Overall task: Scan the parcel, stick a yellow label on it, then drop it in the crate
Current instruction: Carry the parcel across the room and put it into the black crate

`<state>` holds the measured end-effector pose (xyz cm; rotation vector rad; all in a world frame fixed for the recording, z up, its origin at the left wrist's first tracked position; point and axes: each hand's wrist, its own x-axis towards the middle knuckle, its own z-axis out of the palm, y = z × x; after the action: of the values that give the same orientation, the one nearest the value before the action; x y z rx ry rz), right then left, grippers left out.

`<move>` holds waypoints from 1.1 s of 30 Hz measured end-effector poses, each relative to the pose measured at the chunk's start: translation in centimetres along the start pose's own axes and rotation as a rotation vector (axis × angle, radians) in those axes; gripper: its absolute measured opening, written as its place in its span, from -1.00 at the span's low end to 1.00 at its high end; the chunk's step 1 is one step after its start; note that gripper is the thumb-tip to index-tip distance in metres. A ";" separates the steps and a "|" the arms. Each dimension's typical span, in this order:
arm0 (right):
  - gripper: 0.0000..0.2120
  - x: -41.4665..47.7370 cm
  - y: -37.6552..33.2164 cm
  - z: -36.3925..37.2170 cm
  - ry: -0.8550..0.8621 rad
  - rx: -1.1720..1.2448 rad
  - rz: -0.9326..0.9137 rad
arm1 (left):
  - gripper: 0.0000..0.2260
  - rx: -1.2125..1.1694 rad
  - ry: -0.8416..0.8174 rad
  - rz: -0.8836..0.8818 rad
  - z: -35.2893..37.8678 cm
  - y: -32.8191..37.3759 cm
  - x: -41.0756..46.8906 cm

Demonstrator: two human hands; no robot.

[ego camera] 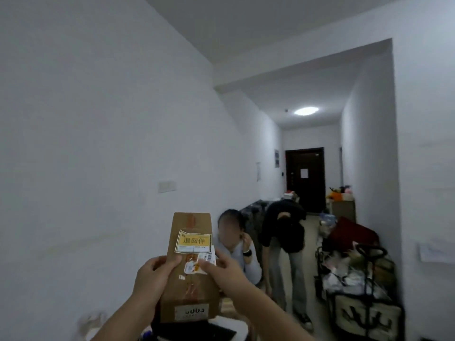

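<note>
Standing upright, long axis running twelve to six, the parcel (189,264) with its yellow label (194,241) is pinched between left hand (157,274) at nine and right hand (221,267) at three, both closed on it; no crate visible.

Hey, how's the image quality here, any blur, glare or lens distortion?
Head view: soft overall, fine print on the parcel unreadable though the yellow label stands out; wide-angle lens bends the walls; the ceiling light blows out down the corridor; left hand and right hand slightly blurred.
</note>
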<state>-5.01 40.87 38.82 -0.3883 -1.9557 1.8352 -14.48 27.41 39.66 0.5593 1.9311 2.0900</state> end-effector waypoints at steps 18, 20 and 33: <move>-0.58 -24.0 0.5 -22.7 0.708 -0.098 0.115 | -0.68 -0.084 -0.688 -0.159 26.8 -3.1 -15.6; -0.59 -26.6 0.3 -24.5 0.739 -0.094 0.120 | -0.72 -0.091 -0.725 -0.171 29.1 -3.1 -17.9; -0.67 -41.1 0.4 -35.1 0.801 -0.076 0.189 | -0.63 -0.130 -0.829 -0.244 40.0 -3.6 -32.2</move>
<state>47.81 51.78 34.77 -1.1565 -1.4492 1.3755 31.48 50.06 34.52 0.9186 1.2936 1.4663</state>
